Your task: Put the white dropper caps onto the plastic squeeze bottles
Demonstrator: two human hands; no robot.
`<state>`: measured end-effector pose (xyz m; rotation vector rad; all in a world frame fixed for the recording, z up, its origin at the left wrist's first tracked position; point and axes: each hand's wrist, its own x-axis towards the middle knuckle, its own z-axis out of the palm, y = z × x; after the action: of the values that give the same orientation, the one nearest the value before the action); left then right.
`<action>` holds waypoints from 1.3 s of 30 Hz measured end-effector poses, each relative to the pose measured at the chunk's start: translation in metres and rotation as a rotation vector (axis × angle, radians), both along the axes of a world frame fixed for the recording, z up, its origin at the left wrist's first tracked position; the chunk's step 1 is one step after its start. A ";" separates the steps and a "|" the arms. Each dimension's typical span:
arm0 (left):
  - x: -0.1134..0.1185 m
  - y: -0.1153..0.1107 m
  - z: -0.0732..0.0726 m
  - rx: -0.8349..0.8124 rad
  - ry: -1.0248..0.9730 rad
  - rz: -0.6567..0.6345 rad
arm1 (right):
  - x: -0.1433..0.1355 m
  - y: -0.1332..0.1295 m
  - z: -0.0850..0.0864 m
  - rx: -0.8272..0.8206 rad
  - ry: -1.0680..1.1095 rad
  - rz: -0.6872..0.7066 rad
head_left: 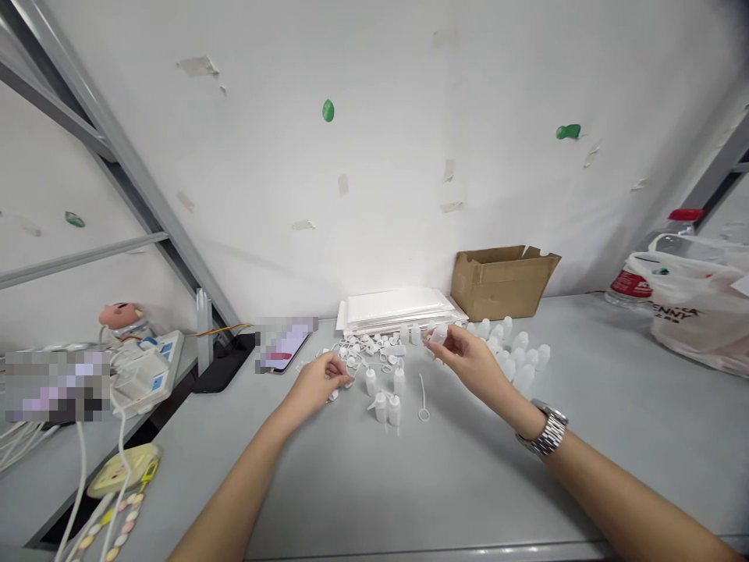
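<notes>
A: Right hand (473, 361)?
B: Holding. Small clear bottle (438, 336) between thumb and fingers, raised over the worktop (468, 484), just left of the bottle group. Metal watch (545, 429) on that wrist.
A: Left hand (323, 380)?
B: Narrow. Thumb and fingertips close together at a small white piece (349, 382), near left edge of the cap pile. Can't tell if it's gripped.
A: Cap pile?
B: White caps (371, 350), loose heap, mid worktop, between the hands and on the far side. Some have ring straps.
A: Anything capped?
B: Four small bottles (381, 407) with tops on, upright, near side of the pile. Two far, two near; the near pair sit side by side.
A: Loose bits?
B: One ring strap (422, 394) lying flat, right of those four.
A: Other bottles?
B: Bottle group (518, 357), right of and beyond the right hand, partly hidden by it.
A: Far side?
B: Stack of flat white packs (398, 303) by the wall; open cardboard box (503, 285) to its right.
A: Edges?
B: Phone (291, 347) left of the pile, partly pixelated. Far right: plastic bag (696, 304), with a red-capped water bottle (629, 285) behind it.
</notes>
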<state>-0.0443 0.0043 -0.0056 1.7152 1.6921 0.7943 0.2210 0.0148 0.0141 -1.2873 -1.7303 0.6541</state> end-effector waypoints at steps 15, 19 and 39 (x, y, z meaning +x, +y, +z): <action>-0.012 -0.004 -0.006 0.051 0.185 -0.045 | -0.002 -0.006 0.001 0.088 -0.057 0.050; -0.008 -0.003 -0.002 0.037 0.142 -0.022 | -0.002 -0.008 0.003 0.068 -0.051 0.056; 0.088 -0.027 0.059 0.144 -0.731 -0.005 | -0.023 -0.039 -0.006 0.559 -0.117 0.195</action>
<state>0.0438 -0.0223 0.0535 1.2723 1.1420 1.3614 0.1984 -0.0240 0.0082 -0.7851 -1.9667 0.1725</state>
